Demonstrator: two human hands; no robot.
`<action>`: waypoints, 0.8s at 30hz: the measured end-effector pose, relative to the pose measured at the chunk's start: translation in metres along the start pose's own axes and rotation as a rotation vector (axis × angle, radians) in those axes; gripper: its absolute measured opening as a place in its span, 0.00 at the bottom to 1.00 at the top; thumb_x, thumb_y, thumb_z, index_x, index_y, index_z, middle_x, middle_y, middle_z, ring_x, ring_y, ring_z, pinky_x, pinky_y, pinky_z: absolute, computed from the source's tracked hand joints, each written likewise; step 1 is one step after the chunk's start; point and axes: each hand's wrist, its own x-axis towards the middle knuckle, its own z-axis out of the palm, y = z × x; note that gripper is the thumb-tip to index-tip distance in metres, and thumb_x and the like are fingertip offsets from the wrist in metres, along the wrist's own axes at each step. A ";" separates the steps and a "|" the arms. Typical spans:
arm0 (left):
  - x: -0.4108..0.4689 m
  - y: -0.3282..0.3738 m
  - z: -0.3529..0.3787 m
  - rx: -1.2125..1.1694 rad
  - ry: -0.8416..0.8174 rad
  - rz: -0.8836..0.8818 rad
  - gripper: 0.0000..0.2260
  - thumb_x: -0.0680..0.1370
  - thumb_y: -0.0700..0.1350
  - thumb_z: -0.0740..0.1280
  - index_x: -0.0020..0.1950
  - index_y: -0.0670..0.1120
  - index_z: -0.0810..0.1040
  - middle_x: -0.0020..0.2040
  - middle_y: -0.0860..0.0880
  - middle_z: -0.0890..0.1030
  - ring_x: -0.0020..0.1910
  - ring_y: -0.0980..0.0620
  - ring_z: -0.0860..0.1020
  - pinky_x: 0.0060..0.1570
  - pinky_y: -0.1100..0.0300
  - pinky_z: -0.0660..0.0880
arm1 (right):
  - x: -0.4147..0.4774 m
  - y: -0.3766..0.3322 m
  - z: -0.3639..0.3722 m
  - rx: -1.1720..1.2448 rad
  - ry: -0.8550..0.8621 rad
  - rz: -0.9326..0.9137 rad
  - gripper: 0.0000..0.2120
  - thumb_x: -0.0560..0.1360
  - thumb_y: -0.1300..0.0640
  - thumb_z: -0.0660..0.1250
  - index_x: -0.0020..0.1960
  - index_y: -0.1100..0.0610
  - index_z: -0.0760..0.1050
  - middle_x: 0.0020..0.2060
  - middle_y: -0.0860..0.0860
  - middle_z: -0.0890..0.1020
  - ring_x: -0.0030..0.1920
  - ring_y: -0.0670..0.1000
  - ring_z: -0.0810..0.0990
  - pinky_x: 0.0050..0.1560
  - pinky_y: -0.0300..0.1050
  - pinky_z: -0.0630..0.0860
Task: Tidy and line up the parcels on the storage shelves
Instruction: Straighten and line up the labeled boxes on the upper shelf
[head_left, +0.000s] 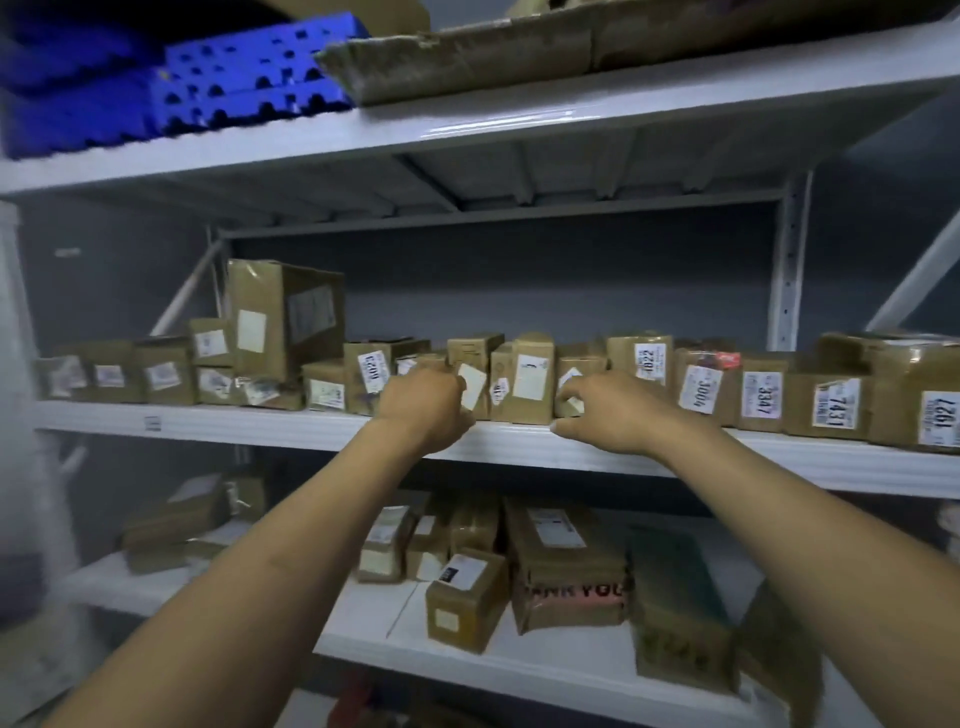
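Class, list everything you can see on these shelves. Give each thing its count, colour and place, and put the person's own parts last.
shelves: three, white, one above another
plastic trays: a stack, blue, top shelf, left
flat cardboard: at least one worn piece, brown, top shelf, right of the trays
parcels: many, brown with white labels, in a row along the middle shelf
tall parcel: one, brown, middle shelf, left part
lower parcels: several, brown, lower shelf
green parcel: one, dark green, lower shelf, right
left hand: one, at the middle shelf's front, fingers curled among the parcels; its grip is hidden
right hand: one, at the middle shelf's front, fingers round a small parcel
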 end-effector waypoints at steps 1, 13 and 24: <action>-0.004 -0.021 0.001 0.019 0.009 -0.013 0.17 0.77 0.54 0.65 0.61 0.47 0.78 0.60 0.47 0.78 0.55 0.46 0.77 0.50 0.52 0.74 | 0.008 -0.019 0.004 -0.002 0.004 -0.011 0.19 0.76 0.41 0.62 0.63 0.47 0.75 0.61 0.50 0.78 0.59 0.55 0.75 0.48 0.49 0.74; -0.009 -0.277 0.023 0.033 0.250 -0.127 0.20 0.77 0.53 0.65 0.65 0.43 0.74 0.61 0.45 0.73 0.57 0.43 0.74 0.51 0.49 0.75 | 0.126 -0.225 0.045 0.122 0.097 -0.042 0.21 0.75 0.41 0.64 0.66 0.47 0.72 0.63 0.49 0.77 0.59 0.54 0.76 0.50 0.46 0.74; 0.046 -0.383 0.074 0.069 0.295 -0.103 0.31 0.76 0.58 0.65 0.74 0.46 0.63 0.71 0.45 0.67 0.69 0.45 0.66 0.66 0.51 0.66 | 0.235 -0.307 0.054 0.393 0.242 -0.080 0.36 0.76 0.45 0.67 0.77 0.49 0.53 0.72 0.54 0.67 0.69 0.56 0.68 0.65 0.52 0.70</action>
